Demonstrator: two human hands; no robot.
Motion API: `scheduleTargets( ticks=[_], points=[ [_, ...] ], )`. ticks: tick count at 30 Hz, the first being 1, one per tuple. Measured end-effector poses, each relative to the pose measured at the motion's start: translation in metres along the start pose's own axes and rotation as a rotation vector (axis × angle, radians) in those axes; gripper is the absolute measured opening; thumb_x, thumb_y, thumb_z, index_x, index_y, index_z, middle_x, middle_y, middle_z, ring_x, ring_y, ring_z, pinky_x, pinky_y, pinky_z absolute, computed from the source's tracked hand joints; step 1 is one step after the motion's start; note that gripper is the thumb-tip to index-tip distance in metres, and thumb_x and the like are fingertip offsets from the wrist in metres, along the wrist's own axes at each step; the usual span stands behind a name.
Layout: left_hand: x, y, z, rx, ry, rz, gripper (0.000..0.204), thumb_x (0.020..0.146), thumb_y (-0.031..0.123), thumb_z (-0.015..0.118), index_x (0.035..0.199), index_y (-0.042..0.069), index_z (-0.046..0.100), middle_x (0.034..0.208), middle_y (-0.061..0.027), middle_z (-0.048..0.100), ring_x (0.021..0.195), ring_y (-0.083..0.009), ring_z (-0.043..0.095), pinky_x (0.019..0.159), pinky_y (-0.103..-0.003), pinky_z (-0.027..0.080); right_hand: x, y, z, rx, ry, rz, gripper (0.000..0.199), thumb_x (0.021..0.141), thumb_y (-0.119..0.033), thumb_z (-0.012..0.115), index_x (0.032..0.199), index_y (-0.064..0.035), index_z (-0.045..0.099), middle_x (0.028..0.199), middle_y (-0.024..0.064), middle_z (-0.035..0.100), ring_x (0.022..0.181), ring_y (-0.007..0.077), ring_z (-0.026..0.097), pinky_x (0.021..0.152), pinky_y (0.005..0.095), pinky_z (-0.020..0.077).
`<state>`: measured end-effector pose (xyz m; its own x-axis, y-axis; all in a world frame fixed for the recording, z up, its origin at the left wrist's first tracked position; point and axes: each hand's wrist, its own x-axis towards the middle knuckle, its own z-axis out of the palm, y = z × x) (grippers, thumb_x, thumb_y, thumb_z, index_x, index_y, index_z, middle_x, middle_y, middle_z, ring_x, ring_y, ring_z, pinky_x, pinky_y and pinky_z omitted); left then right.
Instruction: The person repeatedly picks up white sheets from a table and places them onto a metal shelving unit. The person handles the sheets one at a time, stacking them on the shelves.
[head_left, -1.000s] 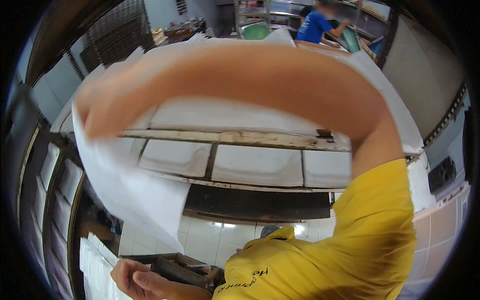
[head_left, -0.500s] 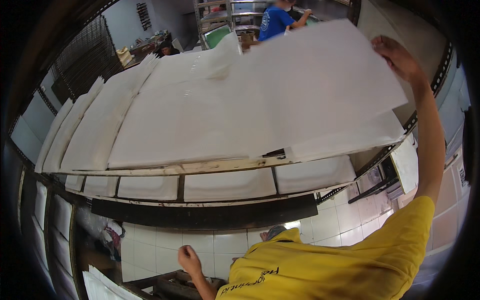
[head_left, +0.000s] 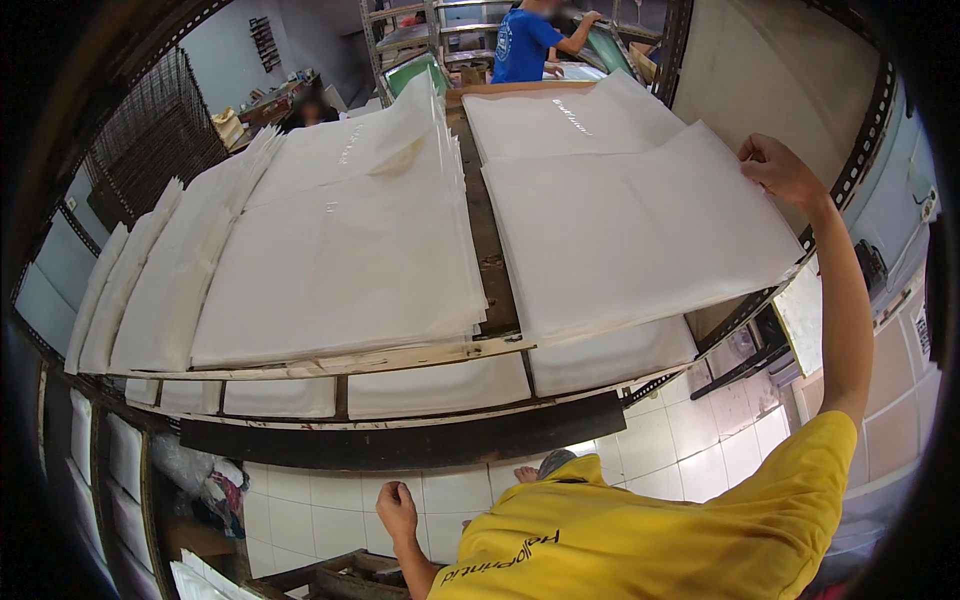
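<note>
Raised at the right, my right hand [head_left: 778, 170] pinches the right edge of a white plastic sheet [head_left: 640, 225]. This sheet lies over the near part of the right-hand stack, its front edge close to the rack's front. Behind it, a farther sheet [head_left: 570, 120] of the same kind shows glossy printed marks. To the left, across a dark gap, stands a stack of white sheets [head_left: 340, 270] with uneven edges. My left hand [head_left: 398, 512] hangs low before the rack, fingers curled closed, with nothing visible in it.
Narrow overlapping stacks [head_left: 185, 270] line the far left of the metal rack. Below, a lower shelf holds more white sheets [head_left: 440, 382], with a dark board [head_left: 400, 440] in front. A co-worker in a blue shirt [head_left: 520, 48] stands behind; another person [head_left: 310, 108] is at back left.
My right hand has come down and slightly left. The sheet it holds has settled onto the right stack, uncovering the dark gap and the left stack's edge. My left hand has risen slightly.
</note>
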<state>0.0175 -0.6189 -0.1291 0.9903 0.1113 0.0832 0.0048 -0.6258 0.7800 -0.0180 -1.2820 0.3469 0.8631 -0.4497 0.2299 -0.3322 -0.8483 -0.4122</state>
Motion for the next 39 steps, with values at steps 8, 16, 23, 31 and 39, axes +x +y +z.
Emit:
scheduleTargets(
  ticks=[8, 16, 23, 31, 39],
  points=[
    [-0.017, -0.013, 0.001, -0.028, -0.007, -0.058, 0.016, 0.090, 0.008, 0.060, 0.090, -0.006, 0.066, 0.081, -0.0205, 0.069, 0.071, -0.0312, 0.067, 0.067, -0.040, 0.053, 0.005, -0.014, -0.005, -0.105, -0.013, 0.094, 0.019, 0.082, -0.017, 0.061, 0.094, -0.0013, 0.059, 0.080, 0.0047, 0.060, 0.072, 0.0136, 0.059, 0.066, 0.0299, 0.0489],
    [-0.032, -0.018, -0.043, 0.068, 0.122, -0.108, 0.019, 0.090, 0.013, 0.060, 0.089, -0.005, 0.065, 0.080, -0.0239, 0.066, 0.075, -0.0420, 0.064, 0.070, -0.045, 0.051, -0.062, -0.153, 0.032, 0.235, 0.169, -0.195, 0.027, 0.094, -0.024, 0.064, 0.110, -0.0028, 0.063, 0.092, 0.0003, 0.062, 0.077, 0.0107, 0.055, 0.066, 0.0244, 0.0424],
    [-0.054, -0.013, -0.101, -0.012, 0.282, -0.315, 0.022, 0.091, 0.024, 0.061, 0.097, 0.003, 0.066, 0.090, -0.0165, 0.066, 0.086, -0.0370, 0.065, 0.076, -0.045, 0.052, -0.127, -0.284, 0.182, 0.660, -1.209, -1.420, 0.021, 0.087, -0.015, 0.073, 0.100, 0.0009, 0.069, 0.093, 0.0148, 0.071, 0.092, 0.0281, 0.067, 0.080, 0.0427, 0.0553],
    [-0.118, -0.028, -0.169, 0.054, 0.744, -0.470, 0.018, 0.092, 0.022, 0.062, 0.097, 0.005, 0.065, 0.094, -0.0126, 0.067, 0.084, -0.0336, 0.066, 0.076, -0.044, 0.053, -0.278, -0.335, 0.535, 0.677, -1.555, -0.306, 0.013, 0.099, -0.019, 0.061, 0.104, -0.0069, 0.061, 0.083, 0.0031, 0.061, 0.061, 0.0075, 0.050, 0.052, 0.0233, 0.0385],
    [-0.182, -0.064, -0.217, 0.195, 1.095, -0.668, 0.015, 0.089, 0.018, 0.065, 0.097, 0.006, 0.065, 0.088, -0.0110, 0.061, 0.078, -0.0291, 0.065, 0.070, -0.040, 0.051, -0.318, -0.314, 0.676, 0.306, -1.714, -0.069, 0.012, 0.099, -0.020, 0.058, 0.102, -0.0084, 0.059, 0.080, 0.0003, 0.059, 0.062, 0.0111, 0.054, 0.053, 0.0235, 0.0418]
  ],
)
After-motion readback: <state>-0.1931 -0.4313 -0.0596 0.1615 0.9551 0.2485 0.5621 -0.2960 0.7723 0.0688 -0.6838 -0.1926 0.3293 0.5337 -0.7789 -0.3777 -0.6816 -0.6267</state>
